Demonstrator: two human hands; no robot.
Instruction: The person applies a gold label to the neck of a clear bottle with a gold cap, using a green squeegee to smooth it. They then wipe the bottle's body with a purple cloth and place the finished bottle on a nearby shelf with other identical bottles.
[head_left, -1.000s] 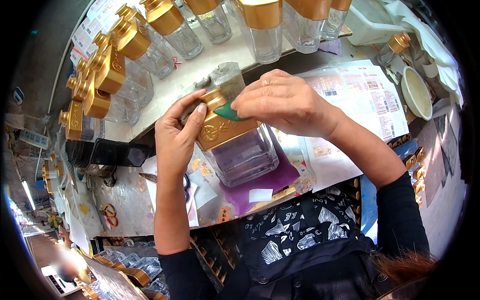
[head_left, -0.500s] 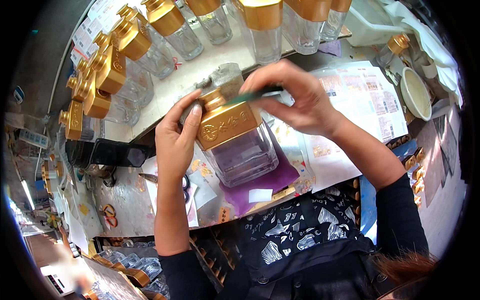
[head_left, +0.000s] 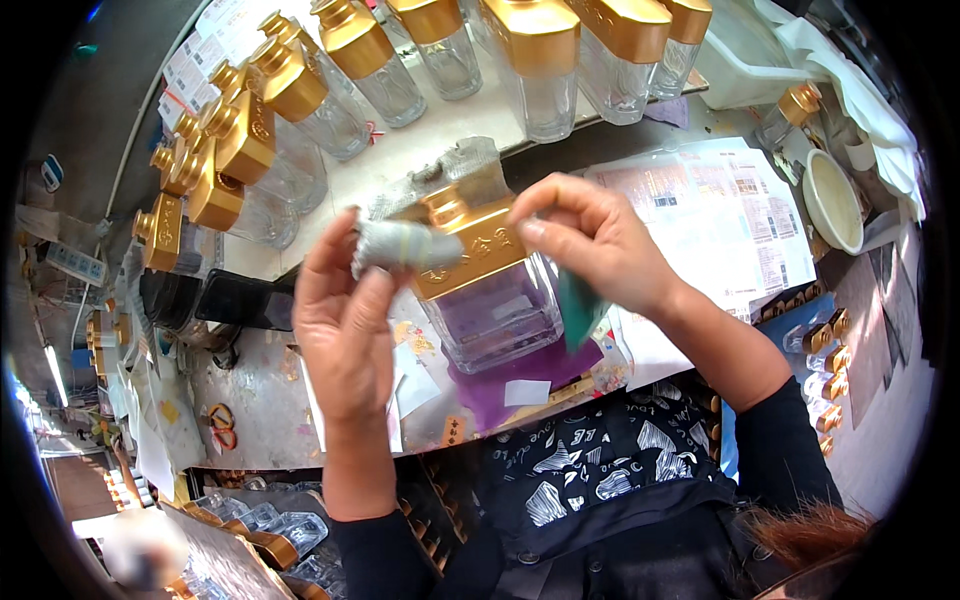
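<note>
A clear glass bottle [head_left: 500, 322] with a gold embossed shoulder [head_left: 478, 245] and gold neck stands on a purple cloth [head_left: 480, 392] in front of me. My left hand [head_left: 345, 325] is at its left side, fingers closed around a grey cloth roll [head_left: 405, 246], blurred by motion, which covers part of the gold shoulder. My right hand [head_left: 600, 240] is at the bottle's right, thumb and fingers bent together. From it hangs a flat green piece [head_left: 580, 308], beside the glass; its exact kind is unclear. A crumpled grey cloth [head_left: 470, 165] lies behind the bottle.
Several gold-topped bottles [head_left: 527, 60] stand along a raised board at the back and left. Printed sheets [head_left: 720, 220] cover the right of the table. A black phone [head_left: 245, 300] is at the left, orange-handled scissors [head_left: 221, 428] nearer. A white bowl [head_left: 832, 200] stands far right.
My left hand has come off the bottle's shoulder and the grey cloth roll now shows in it. My right hand has moved away from the neck, and the green piece now hangs down.
</note>
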